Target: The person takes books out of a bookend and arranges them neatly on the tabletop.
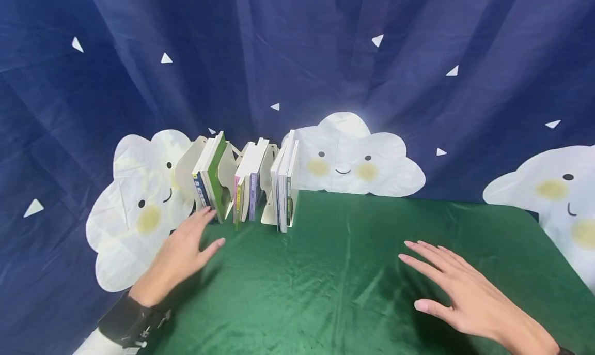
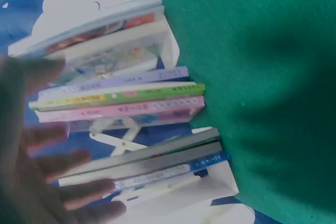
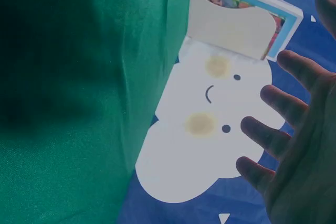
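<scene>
A white expandable book rack point(image 2: 122, 142) with crossed linkage stands at the back left and holds several upright books. Its left section has books with a blue spine point(image 2: 209, 161) and a green cover point(image 1: 215, 171). Pink point(image 2: 123, 110), yellow-green point(image 2: 152, 94) and purple point(image 2: 131, 81) spines fill the middle section. Pale books point(image 1: 282, 189) stand in the right one, behind a white end plate point(image 3: 231, 30). My left hand point(image 1: 181, 254), fingers spread, reaches toward the left section and grips nothing. My right hand point(image 1: 465, 293) hovers over the right side with fingers extended, holding nothing.
A green cloth point(image 1: 325, 282) covers the table, with its rounded corner at the far right. Behind it hangs a dark blue curtain point(image 1: 316, 60) printed with white triangles and smiling clouds point(image 1: 353, 153). A black band point(image 1: 123, 319) circles my left wrist.
</scene>
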Tool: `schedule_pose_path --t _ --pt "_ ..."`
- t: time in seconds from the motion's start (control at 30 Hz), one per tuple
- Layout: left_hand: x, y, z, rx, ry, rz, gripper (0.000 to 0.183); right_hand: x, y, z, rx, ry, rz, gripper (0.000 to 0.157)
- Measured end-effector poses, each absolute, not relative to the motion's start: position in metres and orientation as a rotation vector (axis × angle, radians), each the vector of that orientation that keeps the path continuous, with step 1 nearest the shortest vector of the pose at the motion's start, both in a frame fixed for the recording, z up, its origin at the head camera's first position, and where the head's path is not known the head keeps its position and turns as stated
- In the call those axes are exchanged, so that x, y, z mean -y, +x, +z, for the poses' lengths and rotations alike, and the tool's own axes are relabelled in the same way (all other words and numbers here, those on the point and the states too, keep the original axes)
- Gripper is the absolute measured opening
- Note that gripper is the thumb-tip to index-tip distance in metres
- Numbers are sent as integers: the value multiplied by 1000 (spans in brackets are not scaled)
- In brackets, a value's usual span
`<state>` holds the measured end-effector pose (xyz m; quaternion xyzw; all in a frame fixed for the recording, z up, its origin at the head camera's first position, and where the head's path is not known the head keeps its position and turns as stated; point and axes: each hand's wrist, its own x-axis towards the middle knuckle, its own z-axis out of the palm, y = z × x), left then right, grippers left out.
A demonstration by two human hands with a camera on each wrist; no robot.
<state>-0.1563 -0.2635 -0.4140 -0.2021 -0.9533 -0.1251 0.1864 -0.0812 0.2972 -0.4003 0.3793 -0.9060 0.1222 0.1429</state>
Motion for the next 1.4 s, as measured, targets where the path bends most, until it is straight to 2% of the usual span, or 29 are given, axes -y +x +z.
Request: schedule_pose_path --t 0.33,0.73,0.87,1.13,1.4 --pt "281 -188 -414 2600 -214 -700 77 -301 -76 -402 2603 1088 394 76" --pt "297 -243 -428 2532 -117 -1084 68 -306 -70 -403 2609 1066 404 76" --pt "300 -251 -430 2543 -101 -1092 58 -308 -66 -405 2611 1056 401 76" --pt "294 -257 -443 2468 -41 -980 19 -308 -64 -408 2616 1049 406 75" --pt "289 -261 -447 2364 51 -947 18 -308 -66 -408 2602 1061 416 74"
